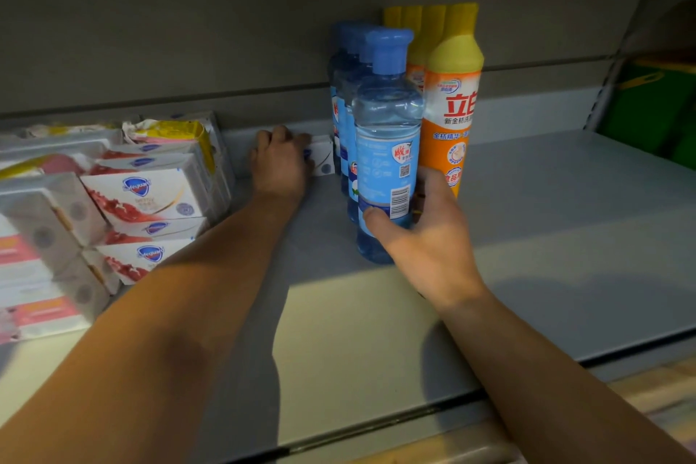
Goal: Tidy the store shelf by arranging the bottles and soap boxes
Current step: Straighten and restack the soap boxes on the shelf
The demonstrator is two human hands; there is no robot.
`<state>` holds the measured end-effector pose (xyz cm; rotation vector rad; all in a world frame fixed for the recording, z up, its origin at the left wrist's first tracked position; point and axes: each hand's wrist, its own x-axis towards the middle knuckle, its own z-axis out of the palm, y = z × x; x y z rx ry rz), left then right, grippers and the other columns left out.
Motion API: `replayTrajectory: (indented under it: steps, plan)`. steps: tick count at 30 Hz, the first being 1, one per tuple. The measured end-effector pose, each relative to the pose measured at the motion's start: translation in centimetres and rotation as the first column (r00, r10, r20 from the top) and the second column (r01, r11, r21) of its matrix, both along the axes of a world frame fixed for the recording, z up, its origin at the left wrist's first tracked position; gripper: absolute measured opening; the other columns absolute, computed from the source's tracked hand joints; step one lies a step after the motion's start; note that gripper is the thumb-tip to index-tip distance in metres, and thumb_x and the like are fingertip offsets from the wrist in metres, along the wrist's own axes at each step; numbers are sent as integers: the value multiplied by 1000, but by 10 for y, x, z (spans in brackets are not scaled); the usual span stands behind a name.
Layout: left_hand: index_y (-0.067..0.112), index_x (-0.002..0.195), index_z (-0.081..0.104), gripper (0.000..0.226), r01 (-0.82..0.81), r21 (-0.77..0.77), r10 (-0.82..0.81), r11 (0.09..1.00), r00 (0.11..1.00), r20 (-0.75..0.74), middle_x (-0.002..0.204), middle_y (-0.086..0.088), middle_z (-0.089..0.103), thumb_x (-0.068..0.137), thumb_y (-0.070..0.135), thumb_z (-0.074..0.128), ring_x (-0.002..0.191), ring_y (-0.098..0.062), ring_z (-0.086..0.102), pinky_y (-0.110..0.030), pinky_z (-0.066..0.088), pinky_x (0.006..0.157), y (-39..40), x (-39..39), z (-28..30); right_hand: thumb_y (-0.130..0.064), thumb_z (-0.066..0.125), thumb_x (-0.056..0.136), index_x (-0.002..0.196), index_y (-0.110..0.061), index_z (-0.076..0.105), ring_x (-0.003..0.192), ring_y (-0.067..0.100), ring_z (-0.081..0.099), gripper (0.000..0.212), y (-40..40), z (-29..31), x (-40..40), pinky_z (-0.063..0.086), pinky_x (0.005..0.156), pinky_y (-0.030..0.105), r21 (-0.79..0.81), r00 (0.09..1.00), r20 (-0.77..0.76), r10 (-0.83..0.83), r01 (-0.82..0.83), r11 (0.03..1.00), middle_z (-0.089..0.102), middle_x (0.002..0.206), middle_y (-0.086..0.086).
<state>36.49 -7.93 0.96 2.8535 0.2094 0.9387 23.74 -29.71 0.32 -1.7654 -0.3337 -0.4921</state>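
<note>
Grey metal shelf (546,200) lay bare to the right of the bottles and along its front edge. Left hand (280,166) reached deep to the back, fingers curled round a small white soap box (323,158). Right hand (425,237) gripped the front blue bottle (388,147) low down, thumb across the label. Orange-yellow bottle (450,105) touched its right side. Safeguard soap boxes (147,196) were stacked at left.

Standing upright in a front-to-back row on the grey shelf (527,200): clear blue bottles (388,147), yellow-orange bottles (450,102) touching alongside. Lying stacked at left: white Safeguard soap boxes (147,196); one lone soap box (324,160) sitting near the back.
</note>
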Motion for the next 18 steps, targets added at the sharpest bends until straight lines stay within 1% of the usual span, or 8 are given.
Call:
replayTrajectory:
  steps: [5,9,11,12,14,16,17,18]
  plan:
    - [23,135,54,51,-35,25,37,999,996,-76,131,-13,51,86,25,65,122,-37,42,-47,40,98,-4,-4,7,-27,81,72,106,-35,51,88,-8,61,46,1,0,0,44,65,4,-2,1000,11,-7,7,1000,63,98,-23]
    - [16,136,52,56,-25,19,27,999,998,-62,132,-14,54,83,28,67,123,-37,43,-47,42,98,-12,-24,20,-24,80,73,107,-34,51,88,-10,60,46,1,3,-3,44,65,4,20,1000,-2,11,-11,1000,62,97,-25]
    - [13,136,52,54,19,-36,-21,999,999,-45,132,-17,54,85,25,65,122,-39,45,-45,43,98,-16,-45,28,-23,81,73,108,-34,50,88,-7,61,48,1,6,-6,48,69,9,27,1000,-11,18,-18,999,62,99,-25]
    - [11,136,54,53,54,-81,-56,995,998,-28,131,-18,56,85,24,64,120,-40,48,-44,44,98,-18,-59,31,-22,81,73,110,-34,50,89,-5,62,50,0,8,-9,52,73,15,40,1000,-12,12,-11,999,63,102,-22]
    - [13,132,58,49,122,-186,-119,975,993,25,127,-16,61,84,23,63,115,-36,56,-40,47,97,-22,-91,37,-18,80,73,119,-27,48,98,5,63,57,-2,15,-16,54,82,25,80,999,9,-45,45,996,58,114,-12]
    - [17,127,62,43,166,-249,-153,954,986,71,119,-9,68,84,24,64,108,-30,63,-37,50,94,-20,-129,43,-15,78,74,132,-15,44,112,17,57,67,-5,23,-24,49,92,28,66,982,68,-177,172,983,45,122,-4]
    - [19,123,65,39,187,-273,-168,944,981,93,112,-5,71,84,24,64,104,-26,66,-34,51,92,-17,-148,46,-15,76,74,133,-12,43,114,19,55,68,-6,27,-29,47,94,27,53,967,117,-225,220,974,40,121,-4]
    - [21,119,67,35,204,-305,-178,930,978,112,104,-1,73,84,23,65,98,-23,67,-29,51,89,-12,-167,49,-16,75,74,132,-12,44,112,19,54,66,-6,31,-35,46,93,23,55,952,175,-252,246,968,39,119,-7]
